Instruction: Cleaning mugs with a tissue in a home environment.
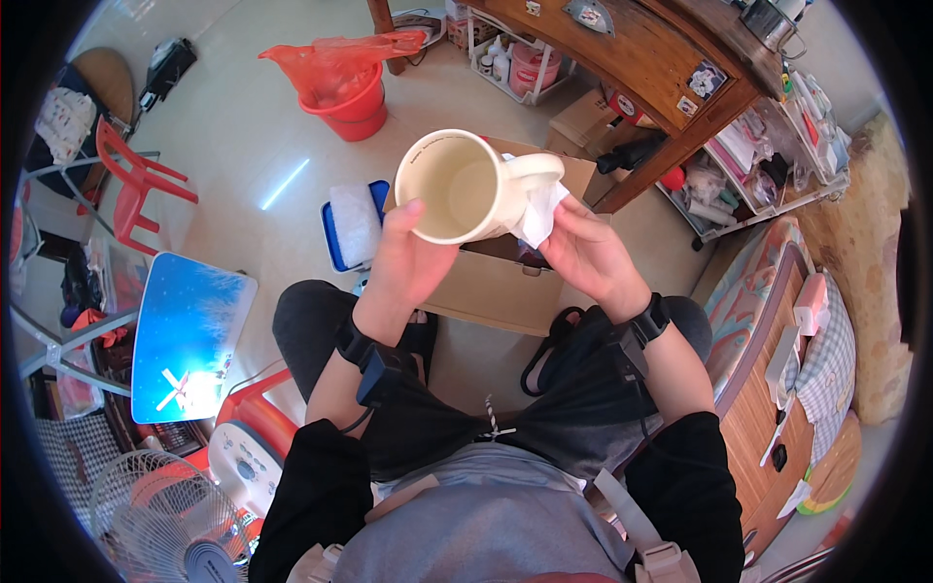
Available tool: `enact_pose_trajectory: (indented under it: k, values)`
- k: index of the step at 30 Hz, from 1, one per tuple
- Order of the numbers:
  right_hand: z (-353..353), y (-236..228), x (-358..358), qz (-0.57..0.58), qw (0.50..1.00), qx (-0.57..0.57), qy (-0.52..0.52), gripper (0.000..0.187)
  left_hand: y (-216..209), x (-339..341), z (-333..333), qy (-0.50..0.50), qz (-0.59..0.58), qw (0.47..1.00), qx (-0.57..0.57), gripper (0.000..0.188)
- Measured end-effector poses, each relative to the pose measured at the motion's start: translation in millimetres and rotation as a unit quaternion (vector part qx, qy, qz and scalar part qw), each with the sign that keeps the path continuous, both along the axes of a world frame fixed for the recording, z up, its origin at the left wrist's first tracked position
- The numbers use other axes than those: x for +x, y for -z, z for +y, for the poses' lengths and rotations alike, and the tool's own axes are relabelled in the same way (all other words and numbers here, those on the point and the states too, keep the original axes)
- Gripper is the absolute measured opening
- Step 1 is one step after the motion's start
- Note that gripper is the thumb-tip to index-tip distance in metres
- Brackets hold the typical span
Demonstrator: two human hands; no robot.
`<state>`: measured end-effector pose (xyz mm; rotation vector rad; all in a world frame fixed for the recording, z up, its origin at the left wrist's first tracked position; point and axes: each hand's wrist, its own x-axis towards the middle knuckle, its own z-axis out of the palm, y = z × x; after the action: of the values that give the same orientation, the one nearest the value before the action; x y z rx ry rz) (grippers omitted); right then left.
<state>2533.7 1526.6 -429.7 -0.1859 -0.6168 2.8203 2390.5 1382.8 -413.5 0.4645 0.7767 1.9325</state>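
Note:
A cream-coloured mug (459, 189) is held up in front of me, tilted so that its inside shows and looks bare. My left hand (403, 257) is closed on the mug's near left side, with the thumb at the rim. On the other side my right hand (593, 251) pinches a white tissue (540, 218) against the mug just below its handle. An open cardboard box (505, 299) stands on the floor beneath the mug, between my feet and the desk. What lies in the box is mostly hidden by the mug and hands.
A blue tray (337, 255) with a white pad lies left of the box. Beyond it stands a red bucket (352, 119) with a red plastic bag. A wooden desk (641, 58) is at the far right, a blue folding table (190, 335) and fan (170, 515) at left.

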Motion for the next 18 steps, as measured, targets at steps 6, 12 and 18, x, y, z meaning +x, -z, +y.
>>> enact_pose_trajectory:
  k: [6, 12, 18]
  values:
    - [1, 3, 2, -0.044, 0.995, 0.092, 0.020, 0.039, 4, 1, -4, 0.045, 0.078, 0.996, -0.008, 0.074]
    - [-2, 0, -4, -0.054, 0.996, 0.068, 0.012, 0.034, 5, 10, 2, 0.050, 0.221, 0.974, 0.026, 0.097]
    - [1, 6, 0, -0.056, 0.993, 0.090, -0.052, 0.037, -5, 11, 3, -0.003, 0.353, 0.929, -0.111, 0.094]
